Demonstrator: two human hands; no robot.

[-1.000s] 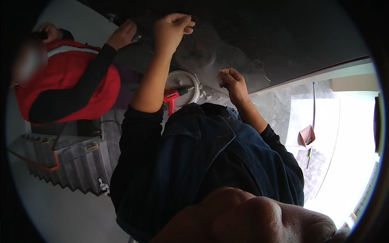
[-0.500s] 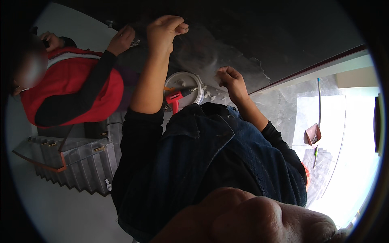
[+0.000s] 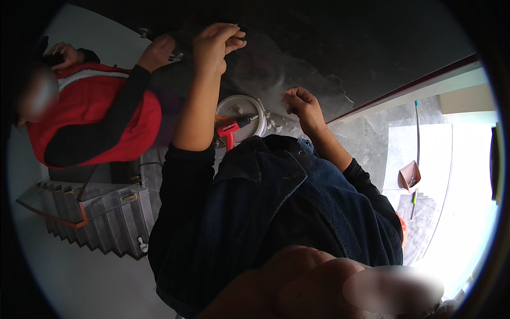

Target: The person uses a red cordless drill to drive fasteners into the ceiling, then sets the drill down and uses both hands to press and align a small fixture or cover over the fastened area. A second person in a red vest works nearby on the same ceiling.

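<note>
wearing a red vest and black sleeves, a co-worker (image 3: 101, 117) is at far left, one hand held near a dark surface (image 3: 345, 48) that spans the top. below is a grey staircase (image 3: 114, 215). next, the person's left hand (image 3: 217, 47) is raised before the dark surface, fingers bent; whether it grasps anything cannot be told. lower, a round pale bucket (image 3: 263, 122) shows between the forearms, with a red power tool (image 3: 228, 128) over it, dark nozzle pointing right. then the right hand (image 3: 305, 109) pinches a small pale scrap (image 3: 288, 101) between thumb and forefinger. at far right, a pinkish dustpan (image 3: 409, 177) and a long thin pole (image 3: 417, 133) appear over grey floor (image 3: 366, 138).
</note>
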